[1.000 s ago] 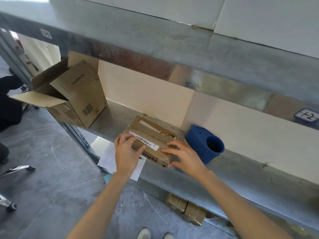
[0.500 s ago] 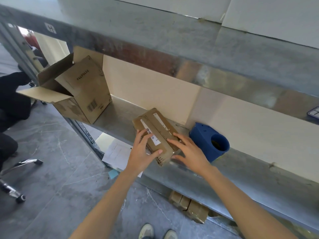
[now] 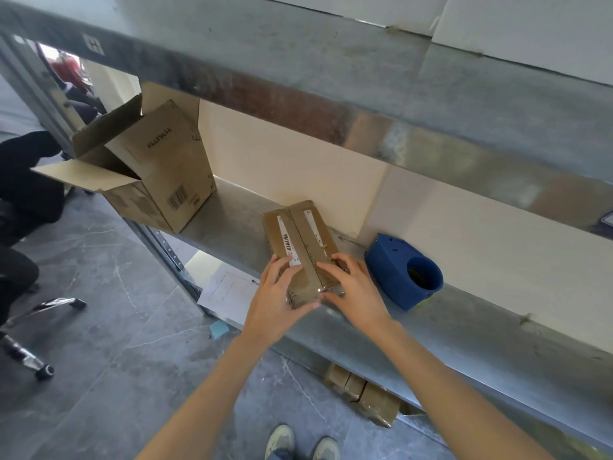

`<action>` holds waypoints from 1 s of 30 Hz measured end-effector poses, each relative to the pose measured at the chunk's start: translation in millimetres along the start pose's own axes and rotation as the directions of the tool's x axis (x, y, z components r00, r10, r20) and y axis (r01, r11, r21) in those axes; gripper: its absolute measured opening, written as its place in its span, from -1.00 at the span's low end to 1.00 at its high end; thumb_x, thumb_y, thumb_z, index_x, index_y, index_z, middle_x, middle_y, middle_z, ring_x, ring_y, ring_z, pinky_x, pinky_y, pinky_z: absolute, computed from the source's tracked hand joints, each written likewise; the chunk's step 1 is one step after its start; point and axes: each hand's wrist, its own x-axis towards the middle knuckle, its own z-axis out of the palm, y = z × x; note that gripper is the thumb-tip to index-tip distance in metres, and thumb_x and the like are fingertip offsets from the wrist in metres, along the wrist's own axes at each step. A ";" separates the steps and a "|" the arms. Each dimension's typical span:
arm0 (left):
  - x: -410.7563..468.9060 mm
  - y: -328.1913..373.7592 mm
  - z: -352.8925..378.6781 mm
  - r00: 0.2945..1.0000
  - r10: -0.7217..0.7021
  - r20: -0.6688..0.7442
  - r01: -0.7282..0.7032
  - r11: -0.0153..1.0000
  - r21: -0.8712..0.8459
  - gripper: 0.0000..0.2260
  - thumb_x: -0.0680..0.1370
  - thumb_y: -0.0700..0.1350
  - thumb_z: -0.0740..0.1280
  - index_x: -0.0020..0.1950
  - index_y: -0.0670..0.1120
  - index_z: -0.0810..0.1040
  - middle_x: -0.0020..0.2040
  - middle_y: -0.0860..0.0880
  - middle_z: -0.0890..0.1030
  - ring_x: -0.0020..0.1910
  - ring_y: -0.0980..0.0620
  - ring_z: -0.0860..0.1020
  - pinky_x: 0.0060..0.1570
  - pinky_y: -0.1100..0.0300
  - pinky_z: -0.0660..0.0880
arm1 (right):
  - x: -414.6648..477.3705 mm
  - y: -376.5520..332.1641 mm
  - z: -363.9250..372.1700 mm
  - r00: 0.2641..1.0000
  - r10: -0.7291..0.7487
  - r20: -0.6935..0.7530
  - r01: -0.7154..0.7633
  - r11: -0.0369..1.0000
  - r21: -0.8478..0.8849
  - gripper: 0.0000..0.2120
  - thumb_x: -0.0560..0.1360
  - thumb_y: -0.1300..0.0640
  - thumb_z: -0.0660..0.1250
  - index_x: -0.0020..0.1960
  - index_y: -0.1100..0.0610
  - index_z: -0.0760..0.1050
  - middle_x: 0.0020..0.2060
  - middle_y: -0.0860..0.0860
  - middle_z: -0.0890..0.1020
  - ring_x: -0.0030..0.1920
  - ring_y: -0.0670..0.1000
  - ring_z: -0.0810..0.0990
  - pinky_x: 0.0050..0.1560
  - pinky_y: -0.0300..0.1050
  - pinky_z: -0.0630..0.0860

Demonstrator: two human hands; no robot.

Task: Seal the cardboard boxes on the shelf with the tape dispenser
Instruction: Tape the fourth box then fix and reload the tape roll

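Both hands were on the box. It lay flat on the shelf by the front edge, its long side running away from the person, between the open box and the dispenser. The left hand and right hand each held its near end, fingers across the top and thumbs against the near face, one hand either side of the centre seam.

To do this well, I'd say the flaps needed to meet flush along that seam with the box square to the body. Then the left hand could press alone while the right went for the dispenser, which sat just to the right. Letting go with both risked the flaps springing up.

The box was plain brown cardboard, long and shallow, a bit creased, with two white label strips beside the seam, one carrying a barcode. The dispenser looked like matte blue plastic, a rounded hood with a round opening and a few small holes. I couldn't see any tape on it. The shelf was dull grey metal, scuffed and slick-looking, so the box would probably slide under a hard pull. The open box's flaps were splayed wide.
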 end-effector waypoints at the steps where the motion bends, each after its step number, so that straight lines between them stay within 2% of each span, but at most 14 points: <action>1: 0.8 -1.7 -1.2 1.000 0.013 -0.010 -0.012 0.999 0.036 -0.37 0.42 0.24 0.44 0.40 -0.02 0.45 0.48 0.04 0.32 0.57 0.00 0.13 0.34 -0.05 0.46 | 0.3 -0.5 0.0 1.000 -0.010 0.003 0.010 1.000 -0.005 -0.39 0.47 0.06 0.49 0.47 -0.06 0.37 0.44 0.00 0.31 0.43 0.07 0.25 0.28 0.10 0.50; 3: 1.5 -3.0 -2.9 1.000 0.016 -0.024 -0.014 0.996 0.083 -0.42 0.44 0.12 0.50 0.40 -0.01 0.46 0.47 0.05 0.35 0.56 0.01 0.15 0.25 -0.09 0.54 | -0.3 0.1 -3.3 0.999 -0.032 0.028 0.032 0.999 -0.001 -0.39 0.48 0.03 0.47 0.48 -0.06 0.36 0.45 -0.01 0.30 0.42 0.08 0.27 0.28 0.11 0.49; 6: 1.0 -3.0 -4.7 1.000 -0.006 0.005 0.005 0.993 0.118 -0.37 0.43 0.13 0.52 0.44 0.02 0.43 0.49 0.07 0.34 0.57 0.02 0.12 0.34 -0.14 0.46 | -3.3 4.3 -18.7 0.997 -0.028 0.071 0.028 1.000 0.004 -0.41 0.52 -0.07 0.39 0.51 -0.08 0.31 0.46 -0.06 0.28 0.43 0.03 0.28 0.33 0.06 0.45; 8: 0.5 -2.9 -7.3 0.998 -0.014 0.059 0.006 0.992 0.128 -0.29 0.41 0.21 0.50 0.48 0.04 0.37 0.53 0.08 0.29 0.58 0.02 0.07 0.45 -0.15 0.32 | -5.8 12.4 -31.6 0.999 -0.009 -0.044 0.007 1.000 -0.026 -0.47 0.56 -0.10 0.33 0.49 -0.04 0.33 0.41 -0.04 0.35 0.40 0.02 0.32 0.30 0.01 0.44; 10: 0.6 -2.2 -10.5 0.994 -0.028 0.103 0.012 0.988 0.155 -0.26 0.41 0.26 0.47 0.51 0.07 0.32 0.55 0.10 0.22 0.59 0.05 0.02 0.49 -0.16 0.24 | -8.7 25.9 -44.1 0.983 0.061 -0.176 -0.073 0.995 -0.062 -0.52 0.59 -0.06 0.30 0.46 0.05 0.37 0.34 0.02 0.42 0.37 0.06 0.34 0.25 -0.01 0.43; 14: 2.9 -0.1 -14.1 0.991 -0.043 0.126 0.016 0.978 0.207 -0.31 0.46 0.22 0.45 0.52 0.07 0.30 0.56 0.09 0.20 0.59 0.05 0.01 0.50 -0.17 0.22 | -15.7 58.0 -58.7 0.951 0.203 -0.234 -0.253 0.945 -0.206 -0.52 0.61 0.04 0.30 0.49 0.12 0.34 0.26 0.16 0.47 0.27 0.20 0.41 0.20 0.08 0.42; 17: 3.2 2.3 -14.9 0.990 -0.053 0.127 0.025 0.978 0.207 -0.32 0.47 0.24 0.43 0.52 0.08 0.30 0.57 0.09 0.20 0.59 0.05 0.01 0.52 -0.13 0.20 | -21.9 73.6 -59.8 0.955 0.237 -0.178 -0.283 0.910 -0.304 -0.47 0.61 0.00 0.29 0.53 0.11 0.28 0.17 0.20 0.48 0.17 0.24 0.45 0.11 0.11 0.46; 20: 3.0 3.6 -15.4 0.988 -0.066 0.142 0.034 0.976 0.217 -0.33 0.48 0.24 0.41 0.52 0.09 0.29 0.57 0.11 0.18 0.59 0.05 0.00 0.53 -0.11 0.17 | -23.1 83.5 -59.1 0.964 0.256 -0.079 -0.267 0.897 -0.352 -0.43 0.61 -0.04 0.27 0.56 0.04 0.20 0.07 0.18 0.52 0.09 0.20 0.49 0.00 0.05 0.49; 23: 3.1 5.2 -16.0 0.985 -0.082 0.155 0.044 0.971 0.235 -0.33 0.49 0.24 0.41 0.53 0.11 0.26 0.58 0.12 0.15 0.59 0.05 -0.01 0.53 -0.11 0.15 | -20.4 87.6 -61.2 0.972 0.236 0.008 -0.227 0.940 -0.255 -0.42 0.61 0.01 0.28 0.57 0.00 0.16 -0.17 0.05 0.50 -0.17 0.06 0.52 -0.24 -0.05 0.47; 25: 3.0 5.9 -16.3 0.984 -0.085 0.159 0.045 0.970 0.241 -0.33 0.49 0.22 0.41 0.53 0.10 0.26 0.59 0.11 0.14 0.59 0.05 -0.01 0.52 -0.11 0.14 | -17.9 86.5 -63.7 0.972 0.226 0.063 -0.210 0.958 -0.193 -0.42 0.63 0.06 0.27 0.57 -0.04 0.12 -0.32 -0.02 0.45 -0.32 -0.05 0.48 -0.38 -0.15 0.36; 27: 2.9 6.5 -16.7 0.984 -0.083 0.158 0.044 0.971 0.237 -0.33 0.50 0.20 0.42 0.54 0.09 0.27 0.59 0.10 0.15 0.59 0.04 0.00 0.53 -0.13 0.17 | -16.3 87.0 -65.4 0.970 0.224 0.091 -0.207 0.964 -0.164 -0.40 0.64 0.09 0.25 0.58 -0.07 0.08 -0.40 -0.05 0.40 -0.40 -0.08 0.44 -0.45 -0.22 0.28; 30: 2.2 6.2 -16.3 0.985 -0.081 0.153 0.044 0.972 0.231 -0.34 0.50 0.17 0.43 0.53 0.08 0.27 0.58 0.10 0.17 0.59 0.04 0.02 0.51 -0.14 0.23 | -15.3 90.1 -67.7 0.964 0.228 0.139 -0.204 0.965 -0.167 -0.39 0.65 0.05 0.23 0.58 -0.15 0.02 -0.47 -0.02 0.36 -0.46 -0.06 0.40 -0.45 -0.20 0.31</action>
